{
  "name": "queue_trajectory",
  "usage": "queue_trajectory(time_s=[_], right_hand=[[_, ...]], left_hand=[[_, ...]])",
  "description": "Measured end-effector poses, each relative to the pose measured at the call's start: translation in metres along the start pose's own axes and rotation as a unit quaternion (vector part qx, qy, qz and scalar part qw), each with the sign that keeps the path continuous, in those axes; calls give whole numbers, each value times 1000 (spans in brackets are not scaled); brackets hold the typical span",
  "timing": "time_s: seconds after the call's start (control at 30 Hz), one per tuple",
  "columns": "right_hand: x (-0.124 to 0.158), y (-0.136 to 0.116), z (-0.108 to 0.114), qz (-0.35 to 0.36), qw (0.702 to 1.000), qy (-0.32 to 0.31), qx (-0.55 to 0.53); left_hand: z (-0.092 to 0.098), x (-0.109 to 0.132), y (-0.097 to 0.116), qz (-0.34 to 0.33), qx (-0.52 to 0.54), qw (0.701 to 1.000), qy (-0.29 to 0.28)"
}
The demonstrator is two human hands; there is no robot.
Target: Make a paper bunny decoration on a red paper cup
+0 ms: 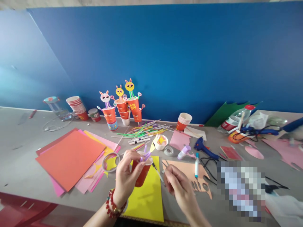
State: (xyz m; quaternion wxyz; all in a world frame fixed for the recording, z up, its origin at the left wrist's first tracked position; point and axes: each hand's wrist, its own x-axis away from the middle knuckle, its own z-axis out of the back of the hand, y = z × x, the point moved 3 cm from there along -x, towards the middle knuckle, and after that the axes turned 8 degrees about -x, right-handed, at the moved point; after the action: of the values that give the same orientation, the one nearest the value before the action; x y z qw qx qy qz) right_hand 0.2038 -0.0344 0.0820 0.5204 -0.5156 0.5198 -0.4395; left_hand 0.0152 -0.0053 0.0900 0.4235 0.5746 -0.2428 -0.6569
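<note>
My left hand (129,171) is closed on a red paper cup (142,174), holding it tilted above a yellow sheet (148,201). Purple pipe cleaners (145,154) rise from the cup's mouth, under my fingers, with a yellow paper rabbit head (154,143) at their upper end. To the right of the cup, my right hand (176,181) is closed, fingers curled in. Thin grey tips stick out past its knuckles; the rest is hidden in the grip. Between the hands a slim black-and-silver tool (158,172) lies on the table.
Finished rabbit cups (109,115) stand at the back. Coloured sheets (71,157) lie left, with a tape roll (111,162) beside them. Loose pipe cleaners (144,130), a glue stick (184,152), a blue glue gun (205,149) and a marker (196,165) lie ahead and right.
</note>
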Motion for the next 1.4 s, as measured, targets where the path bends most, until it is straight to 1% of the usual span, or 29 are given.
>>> queue_trajectory(time_s=[0.1,0.23,0.3,0.37,0.47,0.5,0.53,0.57,0.6,0.63,0.67,0.7,0.73,0.77,0.8,0.83,0.9,1.0,1.07,1.13,1.2,1.3,1.4], right_hand=[[1,4,3,18,999,-30,12],[4,4,18,-32,997,-75,1],[4,3,28,-53,996,-76,5],[3,1,38,-58,997,-53,0],[-2,3,42,-36,999,22,-29],[-2,4,39,-25,998,48,-43],[-2,6,33,-16,996,61,-57],[-2,8,24,-13,996,55,-65],[0,9,12,-12,997,25,-66],[2,11,-3,-17,997,-47,-52],[5,11,-19,-19,991,-135,-18],[9,11,-34,4,974,-226,25],[13,10,-47,31,949,-305,72],[15,10,-55,55,936,-334,98],[14,11,-60,67,936,-328,111],[11,12,-61,66,945,-298,113],[3,18,-56,54,968,-225,99],[-9,26,-44,54,989,-122,61],[-13,33,-40,50,995,-79,35],[-16,40,-42,46,997,-56,14],[-16,45,-46,63,997,-39,-4],[-14,46,-50,98,995,-13,-3],[-12,46,-44,95,995,-8,-24]], left_hand=[[-2,-1,-4,0,-17,1000,-3],[1,-2,-12,20,-21,1000,10],[4,-3,-16,25,-31,999,18],[9,-6,-17,25,-47,998,26],[26,-17,-14,5,-79,996,43],[34,-23,-12,-7,-92,994,54],[42,-29,-9,-15,-109,992,59],[51,-35,-6,-27,-126,990,65],[59,-42,-2,-42,-143,986,68],[66,-49,2,-62,-157,983,68],[72,-55,6,-71,-170,980,68],[76,-60,10,-85,-178,978,67],[78,-65,13,-91,-185,976,62],[80,-68,15,-95,-190,975,60],[79,-69,16,-99,-191,975,56],[77,-70,17,-103,-191,975,53],[71,-67,16,-111,-186,975,51],[55,-57,12,-97,-175,979,33],[40,-49,11,-85,-153,984,14],[23,-40,13,-93,-123,988,4],[8,-30,18,-100,-107,989,11],[-10,-12,27,-130,-151,979,33],[-19,7,30,-178,-207,962,31]])
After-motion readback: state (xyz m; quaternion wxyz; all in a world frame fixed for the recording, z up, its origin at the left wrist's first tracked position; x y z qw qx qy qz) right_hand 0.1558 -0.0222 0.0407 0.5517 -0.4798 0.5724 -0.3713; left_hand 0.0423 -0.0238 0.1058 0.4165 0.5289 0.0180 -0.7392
